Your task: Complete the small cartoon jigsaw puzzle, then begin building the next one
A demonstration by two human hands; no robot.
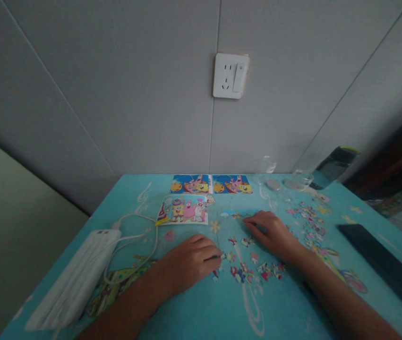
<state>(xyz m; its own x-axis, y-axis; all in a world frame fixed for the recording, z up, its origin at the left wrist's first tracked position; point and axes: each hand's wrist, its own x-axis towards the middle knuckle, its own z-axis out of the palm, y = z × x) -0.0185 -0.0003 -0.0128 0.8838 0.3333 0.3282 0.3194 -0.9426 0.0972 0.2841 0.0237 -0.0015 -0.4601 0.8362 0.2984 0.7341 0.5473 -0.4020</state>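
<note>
My left hand (195, 259) rests low over the table with its fingers curled together. A small pale jigsaw piece (223, 256) shows right at its fingertips. Reaching in from the right, my right hand (266, 230) has thumb and finger closed at the end of a narrow joined puzzle strip (228, 214), apparently on a piece there, though the tips hide most of it. Loose jigsaw pieces (242, 274) lie scattered between and below my hands. Beyond my left hand is a picture card (185, 210) with cartoon characters.
Two blue cartoon cards (190, 184) lie by the wall. More pieces (310, 222) spread at right, near a dark phone-like slab (381, 264). A clear container (302, 179) stands behind. A white power strip (75, 278) with a looping cable (156, 236) is at left.
</note>
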